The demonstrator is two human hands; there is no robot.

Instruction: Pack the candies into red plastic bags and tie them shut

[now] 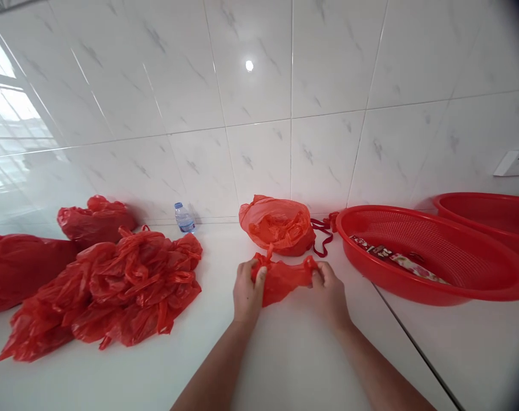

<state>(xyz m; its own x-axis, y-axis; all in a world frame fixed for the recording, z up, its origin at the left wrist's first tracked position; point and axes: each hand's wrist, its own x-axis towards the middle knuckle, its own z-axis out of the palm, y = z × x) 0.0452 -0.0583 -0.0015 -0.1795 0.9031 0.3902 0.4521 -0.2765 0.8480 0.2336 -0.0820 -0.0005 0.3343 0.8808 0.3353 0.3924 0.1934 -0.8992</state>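
A thin red plastic bag is stretched between my two hands, just above the white table. My left hand pinches its left end between thumb and fingers. At the other end, my right hand grips a bunched corner. Right behind it sits a rounded red bag, its top open, with crumpled red plastic inside. A heap of crumpled red plastic bags lies to the left of my hands.
A small clear bottle with a blue cap stands near the tiled wall. Filled red bags are at the far left. On the right, a red plastic basket holds several printed packets; another red basin stands behind. A dark red ribbon lies between.
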